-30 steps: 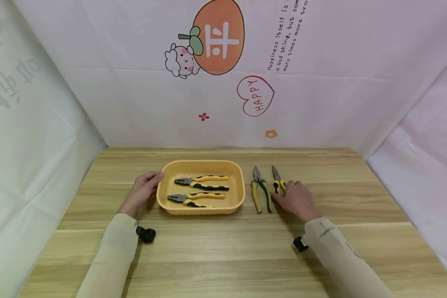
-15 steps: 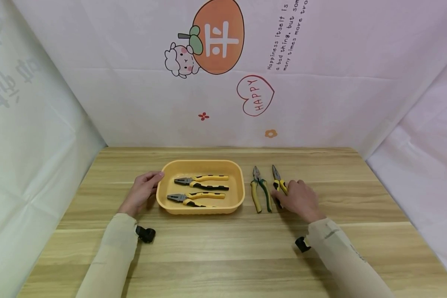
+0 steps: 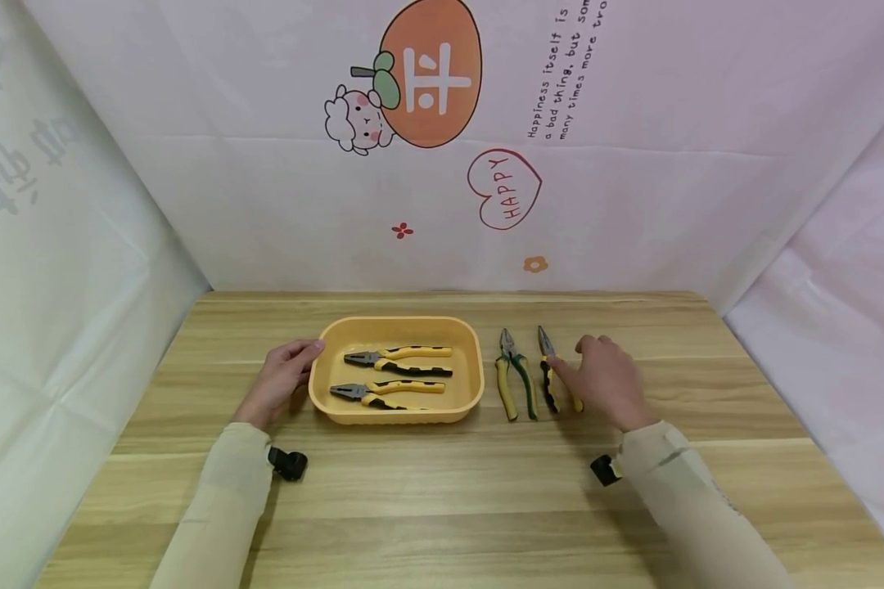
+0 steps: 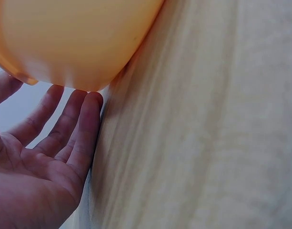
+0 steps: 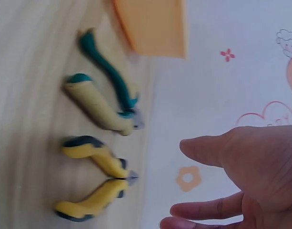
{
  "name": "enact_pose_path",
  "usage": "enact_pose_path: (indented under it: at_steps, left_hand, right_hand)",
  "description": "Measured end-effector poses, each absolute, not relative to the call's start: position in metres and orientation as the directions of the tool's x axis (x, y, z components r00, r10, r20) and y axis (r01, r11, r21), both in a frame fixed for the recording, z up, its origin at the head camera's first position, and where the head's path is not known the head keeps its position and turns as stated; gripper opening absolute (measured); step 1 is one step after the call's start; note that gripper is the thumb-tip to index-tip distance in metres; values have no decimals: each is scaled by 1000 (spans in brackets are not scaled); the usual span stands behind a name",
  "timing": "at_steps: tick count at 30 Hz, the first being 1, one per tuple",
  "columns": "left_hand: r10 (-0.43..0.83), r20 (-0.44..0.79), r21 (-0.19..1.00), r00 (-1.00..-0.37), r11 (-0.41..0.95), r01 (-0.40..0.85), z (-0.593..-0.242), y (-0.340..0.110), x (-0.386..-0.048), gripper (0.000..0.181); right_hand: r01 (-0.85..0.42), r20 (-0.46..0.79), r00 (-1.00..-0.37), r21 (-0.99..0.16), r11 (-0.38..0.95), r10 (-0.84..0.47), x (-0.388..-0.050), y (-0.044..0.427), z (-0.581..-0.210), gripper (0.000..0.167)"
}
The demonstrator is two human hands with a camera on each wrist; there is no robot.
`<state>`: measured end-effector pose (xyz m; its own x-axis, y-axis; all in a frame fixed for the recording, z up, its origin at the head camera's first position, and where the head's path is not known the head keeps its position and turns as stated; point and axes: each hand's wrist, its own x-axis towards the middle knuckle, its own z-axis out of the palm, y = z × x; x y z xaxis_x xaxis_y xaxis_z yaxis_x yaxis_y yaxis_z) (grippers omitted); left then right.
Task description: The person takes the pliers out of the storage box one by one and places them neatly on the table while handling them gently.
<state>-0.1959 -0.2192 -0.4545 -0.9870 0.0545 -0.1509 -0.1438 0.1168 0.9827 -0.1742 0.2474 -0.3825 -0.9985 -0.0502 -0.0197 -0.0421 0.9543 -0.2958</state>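
My left hand (image 3: pixel 286 378) rests at the left end of a yellow plastic bin (image 3: pixel 398 417). In the left wrist view, the fingertips (image 4: pixel 92 102) touch the bin's outer wall, fingers loosely extended. Two combination pliers lie in the bin: the upper pair (image 3: pixel 415 352) and the lower pair (image 3: pixel 405 387), heads to the left. Right of the bin lie green-and-yellow combination pliers (image 3: pixel 506 384), handles spread. Beside them are yellow-and-black long-nose pliers (image 3: pixel 547 360) on the table. Just above and right of these hovers my right hand (image 3: pixel 604 380), holding nothing, thumb extended in the right wrist view.
Everything stands on a wood-grain table (image 3: pixel 427 507). White printed cloth (image 3: pixel 280 213) hangs behind it, with more cloth at both sides. A black camera (image 3: pixel 290 464) sits on my left wrist and another camera (image 3: pixel 604 470) on my right.
My right hand has let go of the long-nose pliers and lifted to the right; their handles now show more fully, spread on the table. The left hand and bin stay put.
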Motion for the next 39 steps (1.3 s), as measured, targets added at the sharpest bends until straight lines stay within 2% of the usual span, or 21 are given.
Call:
enact_pose_path:
  at_steps: [13, 24, 39]
  left_hand:
    - [61, -150, 983, -987, 117, -142, -454, -220, -193, 60]
    - [58, -157, 981, -986, 123, -149, -453, -219, -192, 60]
    - [63, -154, 982, -986, 124, -145, -452, -219, -194, 62]
  right_hand:
    - [-66, 41, -998, -308, 949, -56, -172, 242, -352, 60]
    - [-70, 41, -997, -312, 948, -60, -172, 233, -344, 59]
    - [-168, 96, -985, -325, 931, -144, -171, 197, -336, 54]
